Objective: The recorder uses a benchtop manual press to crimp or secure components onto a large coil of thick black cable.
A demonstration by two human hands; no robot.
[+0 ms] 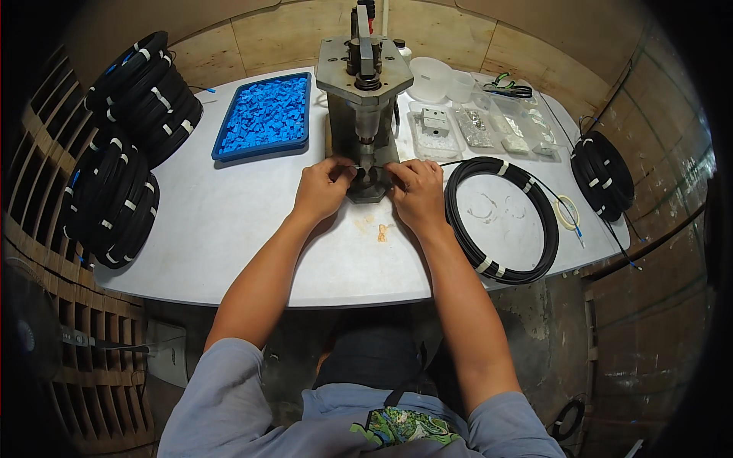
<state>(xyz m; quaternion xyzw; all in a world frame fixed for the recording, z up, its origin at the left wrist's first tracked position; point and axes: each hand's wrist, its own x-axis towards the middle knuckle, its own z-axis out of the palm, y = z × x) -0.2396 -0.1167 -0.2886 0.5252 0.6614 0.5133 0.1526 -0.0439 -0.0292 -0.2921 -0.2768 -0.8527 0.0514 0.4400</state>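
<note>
Both hands are meeting at the foot of 1 grey metal press, which is standing upright at the middle of the white bench. The left hand is curling its fingers and pinching a thin black cable end at the press base; the right hand is also curling in, its fingertips touching the base from the other side, though what it is gripping, if anything, is too small to tell.

Just right of the right hand, 1 loose coil of black cable is lying flat on the bench, bound with white ties. Behind it, several clear plastic trays holding small pale parts are sitting in a row, with 2 white round tubs beyond them. Left of the press, 1 blue tray is lying filled with small blue pieces.

At the bench's far left, 2 stacks of black cable coils are leaning, 1 behind the other. At the right edge, 1 more bundle of coils is resting, with a small pale ring of cable near it.
</note>
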